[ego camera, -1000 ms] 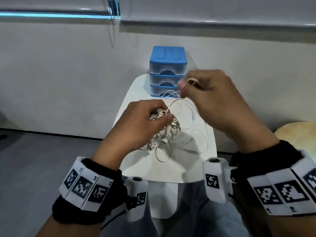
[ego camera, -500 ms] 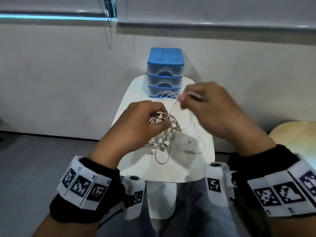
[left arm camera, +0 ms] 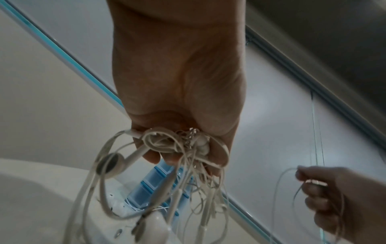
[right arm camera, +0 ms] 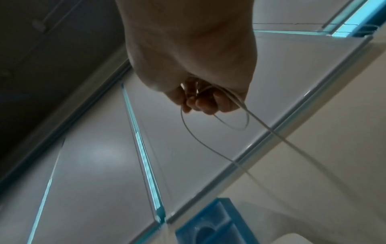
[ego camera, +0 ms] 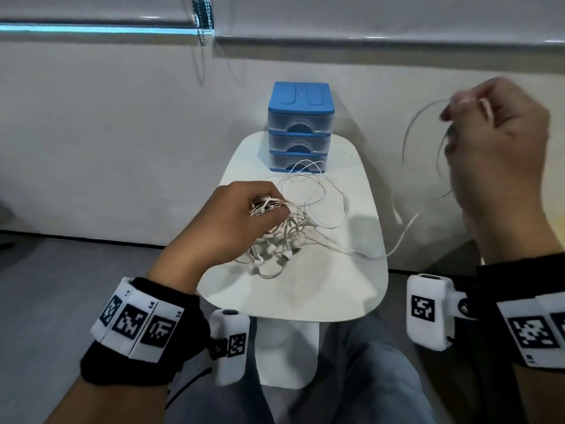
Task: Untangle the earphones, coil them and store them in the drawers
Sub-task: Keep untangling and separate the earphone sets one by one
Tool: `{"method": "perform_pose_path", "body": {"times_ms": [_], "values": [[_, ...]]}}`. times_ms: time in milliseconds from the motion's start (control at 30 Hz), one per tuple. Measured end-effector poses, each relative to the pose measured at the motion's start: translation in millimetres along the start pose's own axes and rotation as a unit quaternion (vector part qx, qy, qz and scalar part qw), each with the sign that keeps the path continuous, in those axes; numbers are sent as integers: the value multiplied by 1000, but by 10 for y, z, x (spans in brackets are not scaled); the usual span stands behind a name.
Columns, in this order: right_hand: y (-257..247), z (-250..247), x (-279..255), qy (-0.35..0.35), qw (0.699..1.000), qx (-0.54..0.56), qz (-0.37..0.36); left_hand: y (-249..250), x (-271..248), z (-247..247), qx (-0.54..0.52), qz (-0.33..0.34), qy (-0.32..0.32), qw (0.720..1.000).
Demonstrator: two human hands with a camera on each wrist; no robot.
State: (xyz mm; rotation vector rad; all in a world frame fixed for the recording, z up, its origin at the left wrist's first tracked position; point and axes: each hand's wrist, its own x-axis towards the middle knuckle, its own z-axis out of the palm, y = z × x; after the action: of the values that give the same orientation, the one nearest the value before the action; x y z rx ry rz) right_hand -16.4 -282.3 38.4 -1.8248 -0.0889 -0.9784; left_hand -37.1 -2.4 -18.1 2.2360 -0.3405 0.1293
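Observation:
A tangle of white earphones [ego camera: 284, 234] lies on the small white table [ego camera: 305, 298]. My left hand [ego camera: 244, 215] grips the top of the bundle [left arm camera: 183, 148], with earbuds and cords hanging below it. My right hand [ego camera: 495, 133] is raised far to the right, off the table, and pinches one thin cord [ego camera: 412, 130] that loops from its fingers [right arm camera: 204, 100] and trails back down toward the tangle. A blue three-drawer unit [ego camera: 299, 127] stands at the table's far end, all drawers shut. More loose cord [ego camera: 308, 175] lies just in front of it.
A grey-white wall [ego camera: 122, 133] rises right behind the table, with a blind and its bead chain [ego camera: 201, 19] above. Grey floor [ego camera: 61, 286] lies to the left. My knees [ego camera: 351, 377] are under the table's near edge.
My right hand has swung from above the tangle up and far to the right, drawing a long cord out of it. The left hand has stayed on the bundle.

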Motion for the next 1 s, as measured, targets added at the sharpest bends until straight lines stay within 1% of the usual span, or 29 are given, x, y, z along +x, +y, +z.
{"method": "perform_pose_path", "body": {"times_ms": [67,133,200,233,267,300,333,400,467,567,600,633,700,800,867,1000], "values": [[100,42,-89,-73,991,-116,-9,5,-3,-11,-23,1,4,1000],[185,64,-180,-162,962,-218,30,20,-10,-49,-42,-7,10,999],[257,86,-256,-255,912,-308,94,37,-22,-100,-51,-12,10,999],[264,97,-295,-301,883,-340,117,48,-26,-129,-56,-13,10,998],[276,110,-333,-338,860,-362,125,58,-25,-150,-63,-13,10,998],[267,128,-368,-360,845,-376,122,77,-18,-170,-70,-12,12,997],[240,158,-415,-370,837,-389,104,89,-14,-184,-76,-10,13,997],[136,239,-518,-381,835,-393,50,119,3,-182,-84,-1,12,996],[76,347,-618,-428,826,-366,19,155,3,-166,-97,4,9,995],[110,522,-762,-519,789,-328,29,206,-1,-149,-105,5,4,994],[139,568,-798,-534,784,-313,32,218,-4,-147,-105,5,3,994],[168,599,-821,-538,790,-292,34,231,-2,-153,-106,6,3,994],[239,611,-806,-529,816,-230,41,230,3,-169,-101,5,10,995],[289,537,-701,-500,851,-127,93,169,18,-195,-82,-3,27,996],[266,450,-617,-454,880,-72,122,96,32,-185,-64,-9,33,997],[121,306,-410,-337,931,28,141,-16,58,-107,-44,-33,26,998]]}}
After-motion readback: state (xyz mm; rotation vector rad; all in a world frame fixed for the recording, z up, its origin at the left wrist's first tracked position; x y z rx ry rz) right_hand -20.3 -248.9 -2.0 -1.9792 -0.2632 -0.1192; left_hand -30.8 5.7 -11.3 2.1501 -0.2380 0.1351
